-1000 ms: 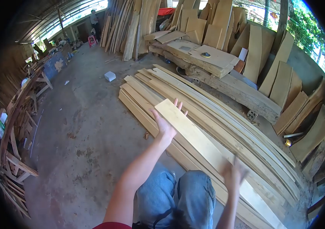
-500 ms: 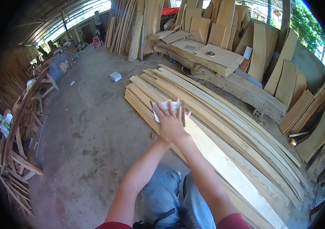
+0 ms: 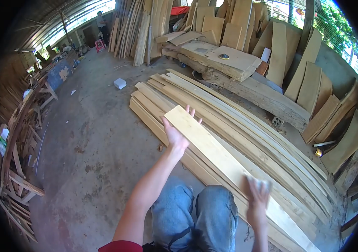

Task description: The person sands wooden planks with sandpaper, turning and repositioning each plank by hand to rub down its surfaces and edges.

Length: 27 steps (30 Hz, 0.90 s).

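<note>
My left hand is wrapped from below around the near-left end of a long pale board, its thumb on one edge and its fingertips showing past the other. Farther down the same board, my right hand presses on the top face, smeared by motion. A brownish edge of a sheet of sandpaper shows beside its fingers; the rest is hidden under them. The board lies over a stack of similar long planks, its end tipped up off them.
A thick timber slab runs behind the planks, with a round dark disc on top. Boards lean along the wall. A white box sits on the concrete floor. A wooden frame curves along the left; a person stands far back.
My hands were together over the sandpaper at the board's end. The right hand has slid down the board toward me; the left now grips the end, which has lifted.
</note>
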Motion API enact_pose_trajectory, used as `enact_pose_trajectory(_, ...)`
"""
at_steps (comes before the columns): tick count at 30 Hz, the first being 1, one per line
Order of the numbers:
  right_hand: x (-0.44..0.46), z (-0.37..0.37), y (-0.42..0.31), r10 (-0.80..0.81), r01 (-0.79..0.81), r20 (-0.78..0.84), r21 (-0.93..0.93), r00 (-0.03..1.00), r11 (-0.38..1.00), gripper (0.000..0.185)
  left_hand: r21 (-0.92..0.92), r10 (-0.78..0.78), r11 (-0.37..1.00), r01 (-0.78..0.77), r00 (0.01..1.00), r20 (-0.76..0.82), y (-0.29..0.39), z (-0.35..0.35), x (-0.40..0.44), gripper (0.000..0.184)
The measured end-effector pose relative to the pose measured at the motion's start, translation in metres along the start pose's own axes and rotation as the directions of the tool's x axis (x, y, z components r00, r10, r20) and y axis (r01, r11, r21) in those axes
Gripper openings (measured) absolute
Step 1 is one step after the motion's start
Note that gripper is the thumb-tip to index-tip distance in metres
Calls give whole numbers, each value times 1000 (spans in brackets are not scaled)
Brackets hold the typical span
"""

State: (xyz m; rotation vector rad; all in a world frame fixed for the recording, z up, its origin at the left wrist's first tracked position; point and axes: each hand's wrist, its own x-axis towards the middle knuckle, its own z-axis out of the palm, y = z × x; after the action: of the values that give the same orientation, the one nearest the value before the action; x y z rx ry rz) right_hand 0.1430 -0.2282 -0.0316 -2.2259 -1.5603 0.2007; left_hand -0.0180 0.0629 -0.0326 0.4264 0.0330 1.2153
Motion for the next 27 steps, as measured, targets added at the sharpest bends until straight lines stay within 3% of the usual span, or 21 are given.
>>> enact_pose_trajectory(2,-33,-4,49,130,-129,-103,14,986,992,67,-13,-13,1000,13,1000,-12,1,0,0,83)
enact_pose_trajectory(3,-47,-6,69,260,-263,-68,-45,963,964,73,-30,-23,999,23,999,-31,1,1,0,83)
enact_pose_trajectory(4,-62,-4,82,389,-400,-156,-46,908,915,71,-14,-25,1000,25,999,-43,1,3,-1,85)
enact_pose_trajectory(5,-75,16,117,394,-376,-279,118,875,919,66,-12,-24,1000,24,999,-39,1,4,-1,85)
enact_pose_trajectory(6,-74,3,104,576,-548,-187,183,796,817,62,7,-17,1000,17,1000,-13,1,4,-1,88)
enact_pose_trajectory(8,-47,18,92,747,-781,-258,-53,613,622,60,29,-15,999,15,1000,10,2,6,-1,91)
enact_pose_trajectory(9,-42,70,136,553,-407,-453,383,700,829,57,18,-12,1000,12,1000,21,2,8,-1,92)
enact_pose_trajectory(10,-17,54,94,539,-370,-327,455,776,810,58,4,-9,1000,9,999,30,1,8,-2,93)
enact_pose_trajectory(11,13,39,44,483,-424,-231,260,845,867,58,1,-15,1000,15,999,28,1,8,-2,93)
enact_pose_trajectory(12,35,60,19,179,-178,-398,40,900,983,57,-14,-8,1000,8,1000,27,0,9,-2,92)
enact_pose_trajectory(13,58,47,-26,-34,3,-299,-104,954,995,57,-28,1,1000,0,1000,26,0,9,-2,92)
enact_pose_trajectory(14,79,40,-72,-143,165,-245,73,959,984,61,-27,1,1000,-1,1000,25,0,8,-2,92)
enact_pose_trajectory(16,124,65,-130,-365,404,-289,88,885,910,70,-46,8,999,-3,992,123,1,5,-3,93)
enact_pose_trajectory(17,141,66,-160,-414,464,-258,174,873,869,70,27,16,999,-20,989,144,0,5,-7,93)
enact_pose_trajectory(19,173,72,-206,-473,498,-228,65,851,865,53,109,25,993,-43,987,161,4,3,-12,93)
enact_pose_trajectory(20,186,80,-219,-470,497,-291,21,833,868,49,61,-3,998,-10,978,210,7,2,-13,93)
enact_pose_trajectory(22,202,83,-224,-474,496,-176,115,863,860,47,-36,-55,997,69,950,307,12,-1,-16,92)
enact_pose_trajectory(25,187,74,-205,-435,461,-169,176,885,870,44,-187,-103,959,212,878,468,11,-3,-14,92)
enact_pose_trajectory(26,176,75,-183,-485,501,-204,32,850,865,46,-234,-107,936,262,847,521,9,-4,-14,91)
enact_pose_trajectory(27,142,67,-144,-457,496,-281,87,844,864,52,-16,-32,999,34,994,107,6,2,-9,90)
